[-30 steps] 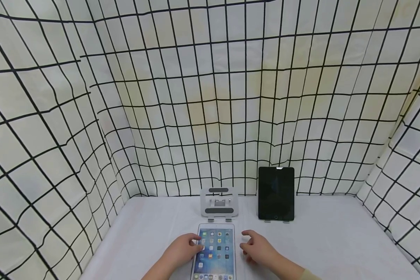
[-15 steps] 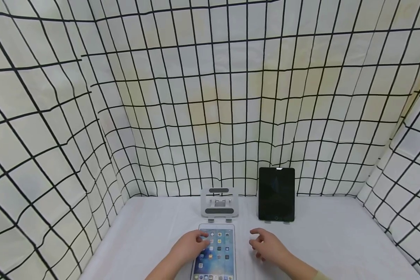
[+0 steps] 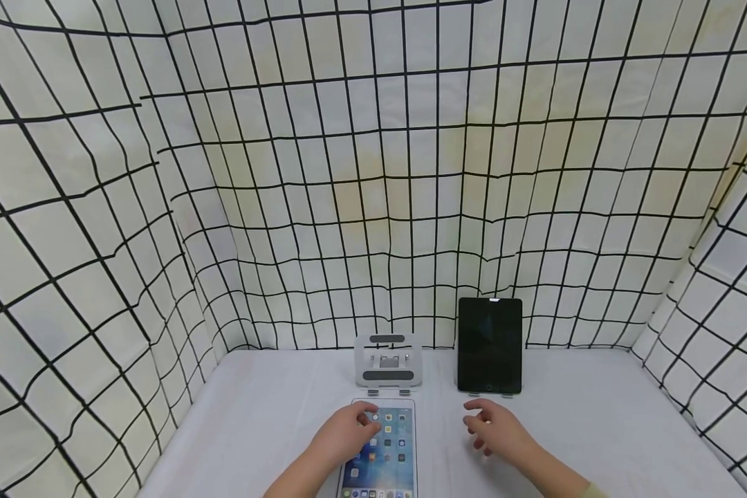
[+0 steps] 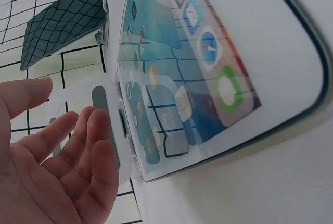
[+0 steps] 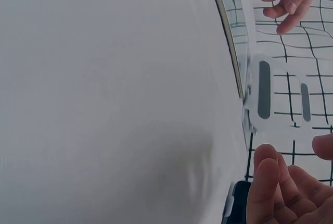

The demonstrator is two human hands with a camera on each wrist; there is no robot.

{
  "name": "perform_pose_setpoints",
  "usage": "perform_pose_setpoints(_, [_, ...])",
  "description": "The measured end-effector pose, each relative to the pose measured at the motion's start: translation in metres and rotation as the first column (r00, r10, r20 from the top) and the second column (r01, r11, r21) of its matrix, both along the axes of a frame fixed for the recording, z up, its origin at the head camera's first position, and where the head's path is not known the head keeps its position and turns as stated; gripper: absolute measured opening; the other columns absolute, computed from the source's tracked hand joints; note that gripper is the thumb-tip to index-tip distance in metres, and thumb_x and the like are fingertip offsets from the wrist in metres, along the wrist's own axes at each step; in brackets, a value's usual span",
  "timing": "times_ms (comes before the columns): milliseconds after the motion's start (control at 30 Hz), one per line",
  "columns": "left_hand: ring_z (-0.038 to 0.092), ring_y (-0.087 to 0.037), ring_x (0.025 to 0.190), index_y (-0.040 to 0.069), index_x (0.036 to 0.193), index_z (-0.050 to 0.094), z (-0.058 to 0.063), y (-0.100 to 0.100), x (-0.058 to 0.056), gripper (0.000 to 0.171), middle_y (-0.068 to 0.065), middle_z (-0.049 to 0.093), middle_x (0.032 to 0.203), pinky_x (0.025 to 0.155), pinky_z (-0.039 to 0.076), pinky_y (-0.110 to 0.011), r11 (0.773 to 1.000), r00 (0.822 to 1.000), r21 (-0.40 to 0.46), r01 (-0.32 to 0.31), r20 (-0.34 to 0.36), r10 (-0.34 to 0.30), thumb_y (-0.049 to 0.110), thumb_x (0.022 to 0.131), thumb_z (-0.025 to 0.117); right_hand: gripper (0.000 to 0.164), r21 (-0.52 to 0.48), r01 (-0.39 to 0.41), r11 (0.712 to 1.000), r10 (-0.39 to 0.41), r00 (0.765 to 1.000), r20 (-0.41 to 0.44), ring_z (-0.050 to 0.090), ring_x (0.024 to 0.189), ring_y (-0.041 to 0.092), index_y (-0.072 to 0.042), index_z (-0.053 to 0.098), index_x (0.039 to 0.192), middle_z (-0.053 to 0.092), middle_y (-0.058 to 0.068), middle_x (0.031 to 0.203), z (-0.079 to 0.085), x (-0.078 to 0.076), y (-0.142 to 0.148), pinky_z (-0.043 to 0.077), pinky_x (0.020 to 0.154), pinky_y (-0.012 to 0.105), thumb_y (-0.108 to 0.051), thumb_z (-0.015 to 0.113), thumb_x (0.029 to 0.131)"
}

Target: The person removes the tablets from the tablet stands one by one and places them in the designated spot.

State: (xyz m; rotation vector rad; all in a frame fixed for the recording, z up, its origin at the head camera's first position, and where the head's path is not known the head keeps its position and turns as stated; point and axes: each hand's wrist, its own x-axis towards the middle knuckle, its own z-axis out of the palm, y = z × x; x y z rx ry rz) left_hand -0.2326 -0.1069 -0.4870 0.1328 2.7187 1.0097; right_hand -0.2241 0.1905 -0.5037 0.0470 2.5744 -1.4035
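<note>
A white tablet point(image 3: 386, 460) lies flat on the table with its screen lit and app icons showing. My left hand point(image 3: 342, 436) is over its upper left part and covers some icons. The left wrist view shows that hand point(image 4: 62, 166) apart from the tablet point(image 4: 171, 78), fingers loosely bent, holding nothing. My right hand point(image 3: 498, 430) is in the air to the tablet's right, casting a shadow on the cloth. Its fingers point(image 5: 263, 182) are loosely curved around nothing. Just beyond the tablet stands a grey tablet stand point(image 3: 389, 379) with dark pads.
A black tablet point(image 3: 490, 346) with a dark screen leans upright on small supports at the back right. White cloth covers the table point(image 3: 255, 394). White walls point(image 3: 411, 207) with a black grid enclose the back and sides.
My right hand has moved to the right, away from the tablet. My left hand has shifted right and slightly up over the screen, away from the tablet's left edge.
</note>
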Motion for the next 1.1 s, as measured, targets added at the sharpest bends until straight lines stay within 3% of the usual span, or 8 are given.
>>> perform_pose_setpoints(200, [0.057, -0.021, 0.090, 0.014, 0.126, 0.064, 0.008, 0.005, -0.002, 0.039, 0.000, 0.064, 0.099, 0.084, 0.048, -0.054, 1.000, 1.000, 0.008, -0.007, -0.008, 0.007, 0.034, 0.093, 0.068, 0.034, -0.007, 0.036, 0.999, -0.036, 0.999, -0.035, 0.062, 0.066, 0.020, -0.002, 0.060, 0.128, 0.063, 0.008, 0.085, 0.003, -0.001, 0.016, 0.054, 0.058, 0.035, -0.017, 0.061, 0.097])
perform_pose_setpoints(600, [0.057, -0.018, 0.085, 0.014, 0.124, 0.066, 0.009, 0.013, -0.003, 0.036, 0.002, 0.065, 0.099, 0.082, 0.049, -0.051, 0.998, 0.998, 0.068, 0.006, -0.066, -0.002, 0.033, 0.093, 0.067, 0.037, -0.002, 0.095, 0.995, -0.095, 0.995, -0.040, 0.064, 0.072, 0.023, -0.002, 0.056, 0.131, 0.063, 0.010, 0.091, 0.015, -0.002, 0.041, 0.056, 0.063, 0.035, -0.020, 0.059, 0.099])
perform_pose_setpoints(1100, [0.058, -0.015, 0.086, 0.013, 0.124, 0.066, 0.012, 0.028, -0.007, 0.036, 0.005, 0.064, 0.100, 0.074, 0.048, -0.043, 0.991, 0.992, 0.126, 0.047, -0.120, -0.031, 0.034, 0.094, 0.065, 0.043, 0.012, 0.138, 0.990, -0.137, 0.989, -0.047, 0.065, 0.074, 0.022, 0.001, 0.049, 0.138, 0.065, 0.011, 0.095, 0.013, -0.005, 0.074, 0.055, 0.064, 0.036, -0.021, 0.054, 0.101])
